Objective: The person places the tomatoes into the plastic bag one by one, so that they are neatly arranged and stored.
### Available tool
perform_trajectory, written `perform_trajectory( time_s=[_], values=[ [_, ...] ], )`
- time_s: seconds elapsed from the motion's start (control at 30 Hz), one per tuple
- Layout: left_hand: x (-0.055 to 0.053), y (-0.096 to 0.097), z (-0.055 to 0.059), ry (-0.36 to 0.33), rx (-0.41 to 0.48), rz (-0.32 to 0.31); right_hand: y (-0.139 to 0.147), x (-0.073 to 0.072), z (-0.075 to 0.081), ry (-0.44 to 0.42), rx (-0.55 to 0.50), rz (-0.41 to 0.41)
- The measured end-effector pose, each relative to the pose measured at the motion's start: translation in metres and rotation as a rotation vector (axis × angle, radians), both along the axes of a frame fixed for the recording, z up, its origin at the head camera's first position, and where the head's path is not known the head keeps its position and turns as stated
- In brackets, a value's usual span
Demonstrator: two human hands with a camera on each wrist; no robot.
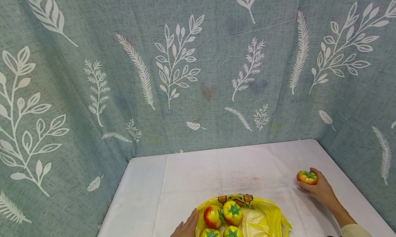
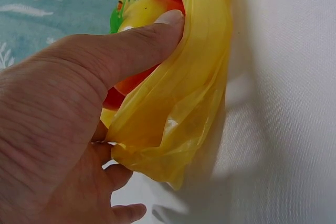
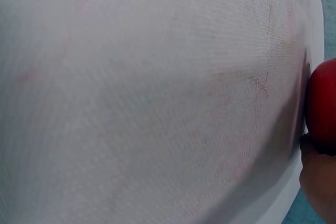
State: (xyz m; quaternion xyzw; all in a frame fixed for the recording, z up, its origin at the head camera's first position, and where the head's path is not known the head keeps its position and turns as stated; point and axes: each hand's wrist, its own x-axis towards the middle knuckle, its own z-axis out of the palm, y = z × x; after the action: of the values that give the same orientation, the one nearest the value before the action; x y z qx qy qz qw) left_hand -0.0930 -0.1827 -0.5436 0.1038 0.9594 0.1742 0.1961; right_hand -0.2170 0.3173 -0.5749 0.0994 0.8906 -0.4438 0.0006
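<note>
A yellow plastic bag (image 1: 272, 213) lies open at the front of the table, with several glossy red-and-yellow tomatoes (image 1: 233, 213) with green leafy tops inside. My left hand (image 1: 187, 226) is at the bag's left side. In the left wrist view its thumb (image 2: 152, 40) reaches over the rim against a tomato, while the fingers stay outside, pinching the yellow film. Far to the right, my right hand (image 1: 321, 189) holds another tomato (image 1: 307, 177) from its right side. Its red underside (image 3: 323, 103) shows at the right wrist view's edge; whether it touches the table I cannot tell.
A white cloth covers the table (image 1: 216, 171), with faint reddish stains near the middle. Grey-green curtains (image 1: 210, 75) with white leaf prints hang behind the table and along both sides.
</note>
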Motion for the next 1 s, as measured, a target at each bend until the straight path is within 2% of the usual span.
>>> perform_trajectory(
  time_s=[0.2, 0.53, 0.77, 1.0],
  values=[
    [0.0, 0.001, 0.001, -0.018, 0.003, 0.021, -0.003, 0.002, 0.001, -0.021, 0.016, -0.007],
    [-0.001, 0.0, -0.002, 0.001, -0.011, 0.0, -0.009, 0.003, 0.008, -0.035, 0.016, -0.018],
    [-0.001, 0.0, -0.003, 0.002, 0.006, -0.008, -0.012, 0.003, 0.012, -0.01, 0.038, -0.007],
    [0.0, -0.001, -0.003, 0.051, 0.009, -0.046, -0.023, 0.003, 0.022, 0.041, 0.026, 0.035]
  ],
)
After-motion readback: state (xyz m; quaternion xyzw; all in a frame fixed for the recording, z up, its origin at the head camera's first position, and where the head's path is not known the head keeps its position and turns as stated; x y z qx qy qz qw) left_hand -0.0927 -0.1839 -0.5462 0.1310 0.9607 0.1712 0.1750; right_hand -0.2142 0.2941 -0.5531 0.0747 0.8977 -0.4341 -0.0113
